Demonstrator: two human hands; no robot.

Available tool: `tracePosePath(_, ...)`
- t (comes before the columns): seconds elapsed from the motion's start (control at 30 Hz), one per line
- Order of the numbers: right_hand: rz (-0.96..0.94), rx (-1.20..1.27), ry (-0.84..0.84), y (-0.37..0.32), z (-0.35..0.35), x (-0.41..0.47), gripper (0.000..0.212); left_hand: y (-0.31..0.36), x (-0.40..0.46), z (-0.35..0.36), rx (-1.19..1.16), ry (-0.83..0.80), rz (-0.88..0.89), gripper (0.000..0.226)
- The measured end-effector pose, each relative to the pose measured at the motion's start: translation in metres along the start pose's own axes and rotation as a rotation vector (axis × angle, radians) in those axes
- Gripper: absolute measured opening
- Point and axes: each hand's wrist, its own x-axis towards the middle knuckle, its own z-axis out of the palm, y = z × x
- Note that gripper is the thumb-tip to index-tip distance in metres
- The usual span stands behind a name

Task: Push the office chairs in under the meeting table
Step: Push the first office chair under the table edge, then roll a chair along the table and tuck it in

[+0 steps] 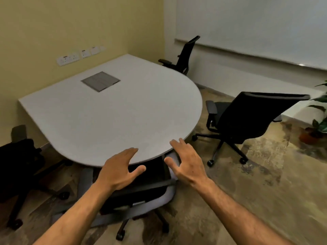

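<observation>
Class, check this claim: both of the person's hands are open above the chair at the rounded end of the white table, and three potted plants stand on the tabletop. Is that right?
Not quite. The head view shows no plants on the white table; its top holds only a grey cable hatch. A potted plant stands on the floor at the right. The left hand and right hand are indeed open above the near chair.

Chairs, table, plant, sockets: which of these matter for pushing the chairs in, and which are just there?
Part of the job:
meeting table
near chair
right chair
far chair
left chair
left hand
right hand

Just there:
potted plant
wall sockets
whiteboard
</observation>
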Motion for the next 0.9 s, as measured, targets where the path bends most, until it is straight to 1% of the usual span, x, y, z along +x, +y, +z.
tracePosePath(0.17, -0.042, -0.112, 0.251, 0.039, -0.091, 0.069, 0.08, 0.083, 0.112, -0.035, -0.06, 0.215, 0.12, 0.097)
tracePosePath(0.27, -0.066, -0.211, 0.29, 0.065, -0.148, 0.116, 0.087, 0.132, 0.185, -0.06, -0.106, 0.322, 0.232, 0.093)
tracePosePath(0.3, -0.076, -0.248, 0.329, 0.078, -0.175, 0.135, 0.088, 0.155, 0.218, -0.07, -0.127, 0.362, 0.285, 0.092)
tracePosePath(0.37, -0.102, -0.297, 0.38, 0.086, -0.205, 0.156, 0.089, 0.178, 0.251, -0.082, -0.131, 0.425, 0.348, 0.094)
tracePosePath(0.47, -0.087, -0.342, 0.476, 0.11, -0.267, 0.19, 0.091, 0.226, 0.312, -0.103, -0.17, 0.475, 0.445, 0.096)
tracePosePath(0.57, -0.058, -0.424, 0.545, 0.142, -0.326, 0.215, 0.087, 0.274, 0.364, -0.115, -0.189, 0.482, 0.543, 0.099)
tracePosePath(0.67, -0.012, -0.49, 0.575, 0.179, -0.366, 0.226, 0.091, 0.312, 0.404, -0.111, -0.187, 0.478, 0.601, 0.099)
tracePosePath(0.8, 0.044, -0.529, 0.543, 0.24, -0.393, 0.227, 0.091, 0.345, 0.438, -0.085, -0.194, 0.453, 0.615, 0.095)
tracePosePath(0.9, 0.094, -0.53, 0.491, 0.305, -0.403, 0.225, 0.087, 0.369, 0.465, -0.046, -0.185, 0.409, 0.592, 0.093)
